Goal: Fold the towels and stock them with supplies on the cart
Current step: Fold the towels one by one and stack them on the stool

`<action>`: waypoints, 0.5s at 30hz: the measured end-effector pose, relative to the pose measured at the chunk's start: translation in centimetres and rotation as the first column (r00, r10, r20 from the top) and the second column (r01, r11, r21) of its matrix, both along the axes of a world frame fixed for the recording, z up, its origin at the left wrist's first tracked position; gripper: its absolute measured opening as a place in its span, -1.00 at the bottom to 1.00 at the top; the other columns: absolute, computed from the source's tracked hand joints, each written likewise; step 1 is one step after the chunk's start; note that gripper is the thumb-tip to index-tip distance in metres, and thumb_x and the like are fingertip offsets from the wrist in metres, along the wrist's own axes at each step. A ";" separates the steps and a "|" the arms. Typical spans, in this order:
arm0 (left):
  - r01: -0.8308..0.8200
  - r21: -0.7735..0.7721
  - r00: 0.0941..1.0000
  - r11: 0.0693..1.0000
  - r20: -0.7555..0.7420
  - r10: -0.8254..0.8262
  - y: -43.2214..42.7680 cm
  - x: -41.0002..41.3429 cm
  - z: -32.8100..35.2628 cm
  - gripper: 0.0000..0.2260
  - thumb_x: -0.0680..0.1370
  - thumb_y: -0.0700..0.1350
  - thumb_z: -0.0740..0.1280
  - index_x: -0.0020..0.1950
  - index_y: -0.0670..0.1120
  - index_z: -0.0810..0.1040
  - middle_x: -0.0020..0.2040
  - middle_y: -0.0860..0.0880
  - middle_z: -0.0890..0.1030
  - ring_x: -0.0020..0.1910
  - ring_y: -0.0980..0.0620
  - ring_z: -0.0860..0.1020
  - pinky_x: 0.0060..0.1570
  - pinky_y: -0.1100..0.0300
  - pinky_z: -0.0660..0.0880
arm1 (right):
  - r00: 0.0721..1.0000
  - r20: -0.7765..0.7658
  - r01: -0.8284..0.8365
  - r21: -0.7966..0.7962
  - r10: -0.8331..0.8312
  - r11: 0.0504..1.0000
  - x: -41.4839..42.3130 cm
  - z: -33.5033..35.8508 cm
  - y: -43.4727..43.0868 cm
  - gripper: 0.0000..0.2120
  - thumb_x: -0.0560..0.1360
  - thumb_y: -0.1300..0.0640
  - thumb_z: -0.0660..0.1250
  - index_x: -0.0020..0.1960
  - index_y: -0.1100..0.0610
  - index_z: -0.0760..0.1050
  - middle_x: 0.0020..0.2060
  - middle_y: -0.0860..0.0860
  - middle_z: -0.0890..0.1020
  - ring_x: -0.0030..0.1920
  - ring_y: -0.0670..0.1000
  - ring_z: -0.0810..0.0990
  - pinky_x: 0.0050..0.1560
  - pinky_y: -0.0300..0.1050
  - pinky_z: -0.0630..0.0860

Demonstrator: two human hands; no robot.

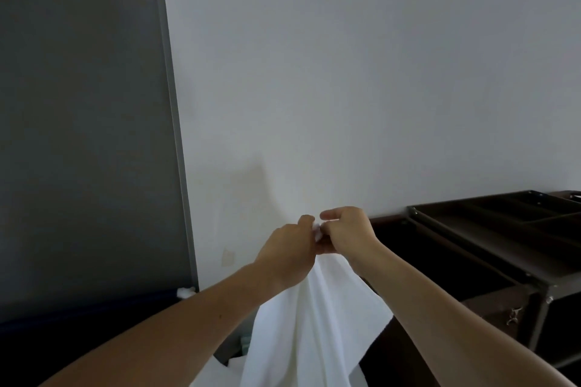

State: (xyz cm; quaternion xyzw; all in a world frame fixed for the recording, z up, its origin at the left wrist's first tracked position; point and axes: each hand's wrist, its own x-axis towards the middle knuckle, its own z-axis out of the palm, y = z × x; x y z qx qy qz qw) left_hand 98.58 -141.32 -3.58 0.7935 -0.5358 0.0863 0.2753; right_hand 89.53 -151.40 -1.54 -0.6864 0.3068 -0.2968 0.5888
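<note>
A white towel [317, 324] hangs in long folds from my two raised hands, in front of the wall. My left hand [287, 253] and my right hand [344, 234] meet at the towel's top edge, each pinching a bit of the cloth, knuckles almost touching. The towel's lower end drops out of view at the bottom. The dark brown cart [490, 248] stands to the right, its top tray split into several compartments.
A plain white wall [345, 72] fills the view ahead. A grey door [81, 135] with a small sticker stands at the left. A dark blue edge [94, 308] with a scrap of white cloth on it runs below the door.
</note>
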 end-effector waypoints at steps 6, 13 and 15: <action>0.033 0.026 0.999 0.999 0.002 -0.033 0.8 0.4 -0.3 -0.70 0.65 -0.09 0.08 0.38 -0.04 0.33 -0.08 -0.05 0.60 -0.10 -0.12 0.54 -0.14 0.05 0.48 | 0.994 -0.080 -0.074 0.006 0.074 0.997 -0.3 0.6 1.4 -0.75 0.45 0.38 0.14 0.00 0.30 0.56 -0.35 0.23 0.65 -0.28 0.29 0.69 0.13 0.25 0.61; 0.099 -0.034 0.995 0.994 -0.013 -0.100 1.2 0.5 -0.4 -0.61 0.60 0.05 0.27 0.38 -0.04 0.34 -0.11 0.10 0.60 -0.05 -0.01 0.60 -0.18 0.20 0.40 | 0.976 -0.160 -0.161 -0.078 0.147 0.984 -1.1 2.0 1.4 -0.83 0.49 0.19 0.11 -0.19 0.19 0.44 -0.28 0.20 0.67 -0.19 0.21 0.55 0.06 0.11 0.55; 0.129 -0.057 0.983 0.990 -0.122 -0.135 1.3 1.4 0.2 -0.63 0.58 0.04 0.34 0.36 0.00 0.42 -0.18 0.16 0.57 -0.10 0.11 0.59 -0.12 0.29 0.46 | 0.971 -0.159 -0.201 -0.140 0.179 0.969 -1.4 2.0 0.8 -0.72 0.52 0.22 0.06 0.09 0.14 0.51 -0.24 0.17 0.68 -0.17 0.22 0.61 0.04 0.06 0.55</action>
